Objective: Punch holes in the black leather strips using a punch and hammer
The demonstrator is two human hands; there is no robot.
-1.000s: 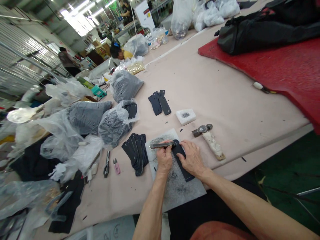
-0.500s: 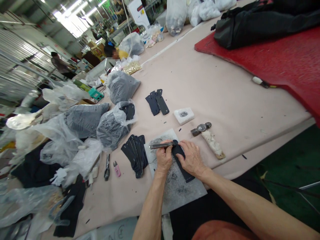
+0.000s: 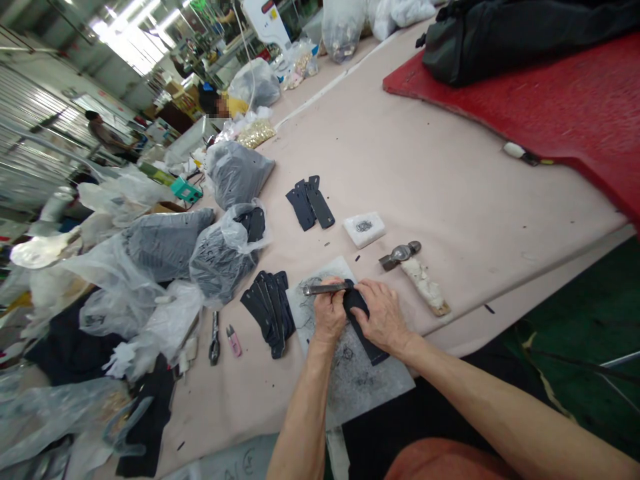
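Note:
My left hand (image 3: pixel 330 313) is closed around a metal punch-like tool (image 3: pixel 323 289), whose far end meets the top of a dark fabric strip (image 3: pixel 369 341). Fingers of my right hand (image 3: pixel 383 313) press and grip that strip's upper part. Both hands are over a grey, marked board (image 3: pixel 350 393). Right of them lies a hammer (image 3: pixel 423 283) with a wrapped handle, and behind them a white block (image 3: pixel 365 229) with a dark smudge. A fanned pile of dark strips (image 3: pixel 270 310) sits left of the board; a few more strips (image 3: pixel 310 203) lie farther back.
Pink snips (image 3: pixel 233 341) and a metal tool (image 3: pixel 215 339) lie at the left. Plastic bags of dark pieces (image 3: pixel 227 253) crowd the table's left side. A red sheet (image 3: pixel 540 107) bears a black bag (image 3: pixel 500 43) at the right. People are in the background.
The camera view has shifted slightly. The metal tool in my left hand has tilted a little, its near end swinging right; both hands otherwise keep their hold.

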